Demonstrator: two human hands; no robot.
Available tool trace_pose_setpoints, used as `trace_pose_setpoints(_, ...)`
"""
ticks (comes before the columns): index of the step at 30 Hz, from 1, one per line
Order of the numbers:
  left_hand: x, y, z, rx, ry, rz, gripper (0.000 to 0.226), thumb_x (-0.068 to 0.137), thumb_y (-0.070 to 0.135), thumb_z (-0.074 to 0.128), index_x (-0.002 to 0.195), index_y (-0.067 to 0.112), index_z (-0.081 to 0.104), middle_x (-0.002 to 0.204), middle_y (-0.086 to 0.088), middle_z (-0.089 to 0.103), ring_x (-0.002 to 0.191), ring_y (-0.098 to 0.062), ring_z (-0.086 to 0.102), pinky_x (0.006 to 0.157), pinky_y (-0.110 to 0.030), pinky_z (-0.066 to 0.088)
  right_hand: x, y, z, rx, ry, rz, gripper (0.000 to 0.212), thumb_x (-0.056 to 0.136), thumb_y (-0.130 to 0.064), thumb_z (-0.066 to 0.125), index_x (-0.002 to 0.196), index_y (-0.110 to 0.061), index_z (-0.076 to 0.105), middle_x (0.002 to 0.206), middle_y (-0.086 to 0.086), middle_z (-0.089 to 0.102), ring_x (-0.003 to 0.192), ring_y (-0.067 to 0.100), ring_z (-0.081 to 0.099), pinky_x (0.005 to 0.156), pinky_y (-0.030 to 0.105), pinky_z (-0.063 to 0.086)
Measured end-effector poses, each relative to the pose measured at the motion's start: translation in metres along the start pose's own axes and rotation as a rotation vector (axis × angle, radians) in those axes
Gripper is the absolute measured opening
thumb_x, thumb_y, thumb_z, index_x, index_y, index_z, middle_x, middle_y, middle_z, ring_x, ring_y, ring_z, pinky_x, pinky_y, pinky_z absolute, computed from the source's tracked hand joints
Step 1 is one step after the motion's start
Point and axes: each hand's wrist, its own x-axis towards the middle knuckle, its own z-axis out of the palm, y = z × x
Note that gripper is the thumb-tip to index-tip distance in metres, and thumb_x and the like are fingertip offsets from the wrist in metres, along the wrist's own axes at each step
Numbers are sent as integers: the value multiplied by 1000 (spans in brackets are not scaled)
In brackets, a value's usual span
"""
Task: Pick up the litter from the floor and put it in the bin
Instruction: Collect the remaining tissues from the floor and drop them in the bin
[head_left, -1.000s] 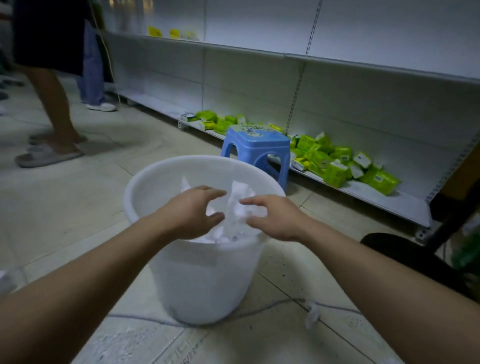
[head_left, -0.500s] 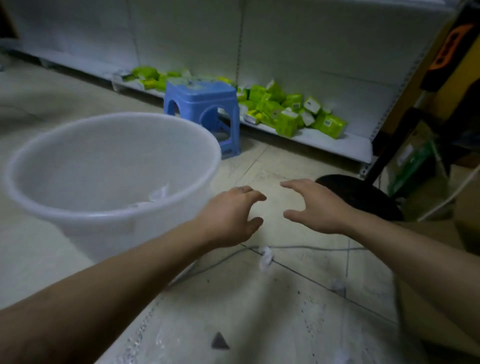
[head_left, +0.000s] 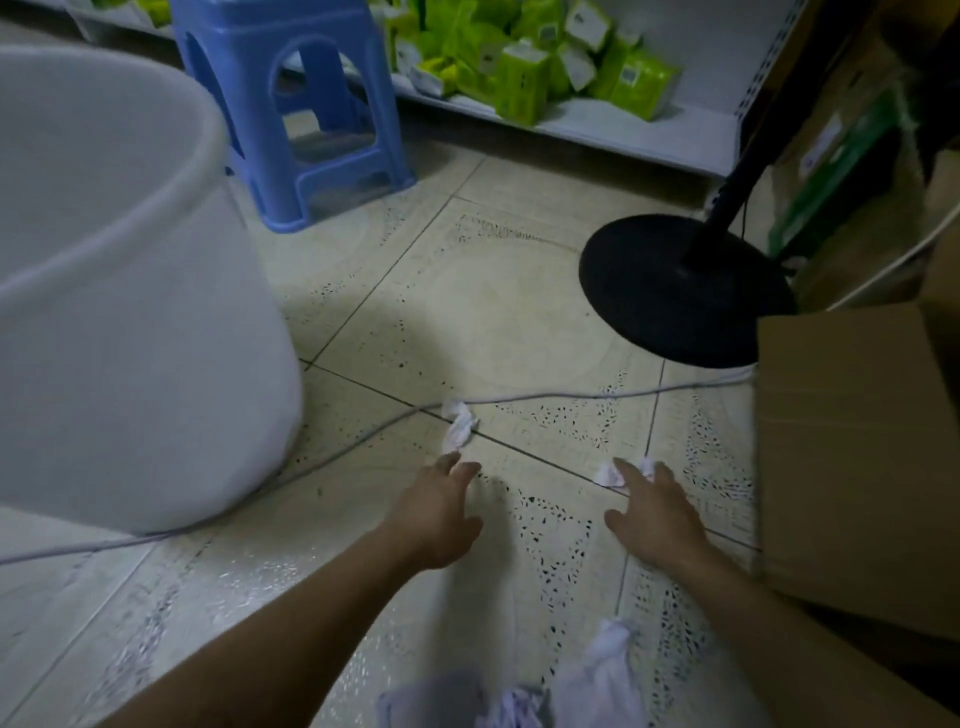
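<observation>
Tiled floor (head_left: 509, 312) beside the white bin (head_left: 130, 312): left hand (head_left: 436, 514) and right hand (head_left: 654, 514), fingers spread and empty, each reach a crumpled tissue (head_left: 458, 427), second tissue (head_left: 610, 474).

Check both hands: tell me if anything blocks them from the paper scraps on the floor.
Nothing visible does. The left hand has bare tile up to the scrap lying on the cable. The right hand has its fingertips already at the other scrap.

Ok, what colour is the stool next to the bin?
Blue. The stool shows clearly in the head view, beside the white bin.
</observation>
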Motion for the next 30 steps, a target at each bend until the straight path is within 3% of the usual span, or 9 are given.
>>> trace_pose_setpoints(4, 23, -2, 15, 64, 42, 8, 75, 90, 22, 54, 150, 25, 10, 160, -2, -9, 145, -30, 9, 113, -47, 28, 11, -5, 16, -45, 140, -68, 59, 93, -39, 51, 147, -26, 31, 155, 9, 29, 132, 32, 37, 105, 40, 36)
trace_pose_setpoints(8, 56, -13, 13, 135, 101, 6, 78, 91, 6, 46, 151, 29, 1, 159, 2, -14, 146, -24, -3, 113, -55, 24, 9, -18, 30, -281, 156, -194, 47, 98, -31, 38, 142, -17, 37, 148, 7, 41, 128, 28, 41, 99, 36, 41)
trace_pose_setpoints(12, 71, -26, 19, 160, 57, -45, 73, 91, 10, 46, 150, 26, 6, 160, -1, 7, 143, -27, 18, 109, -52, 31, 4, -30, 35, -461, 69, -235, 39, 92, -18, 48, 130, -14, 49, 137, 8, 50, 129, 25, 43, 98, 36, 40)
trace_pose_setpoints(19, 55, -36, 36, 212, 187, 44, 44, 92, 10, 50, 135, 21, 45, 133, -9, 50, 116, -24, 47, 98, -37, 41, -9, -34, 41, -628, 87, -315, 23, 87, -7, 46, 101, -14, 62, 106, 7, 66, 101, 25, 59, 87, 35, 39)
trace_pose_setpoints(21, 43, -41, 40, 190, 185, 76, 34, 91, 14, 55, 125, 18, 53, 123, -7, 54, 108, -21, 50, 95, -32, 42, -13, -38, 41, -636, 93, -309, 21, 86, -4, 48, 94, -15, 65, 96, 5, 69, 90, 23, 62, 80, 33, 39)
trace_pose_setpoints(24, 31, -45, 43, 118, 201, 58, 37, 91, 11, 55, 126, 18, 48, 115, -8, 59, 100, -20, 53, 85, -29, 45, -17, -42, 40, -633, 91, -306, 20, 84, -1, 52, 86, -17, 63, 89, 4, 70, 80, 21, 62, 73, 31, 34)
trace_pose_setpoints(26, 23, -48, 39, 36, 198, -15, 41, 91, 9, 53, 130, 16, 44, 113, -9, 61, 94, -21, 56, 76, -27, 44, -20, -42, 38, -634, 81, -322, 19, 84, -2, 53, 88, -18, 62, 89, 3, 70, 76, 20, 60, 72, 30, 32)
trace_pose_setpoints(30, 0, -59, 21, -13, 219, -28, 18, 91, 10, 51, 105, 12, 62, 109, -11, 59, 93, -24, 57, 76, -28, 43, -28, -42, 32, -595, 101, -348, 23, 88, -6, 53, 101, -19, 66, 93, 1, 71, 83, 17, 64, 72, 27, 39)
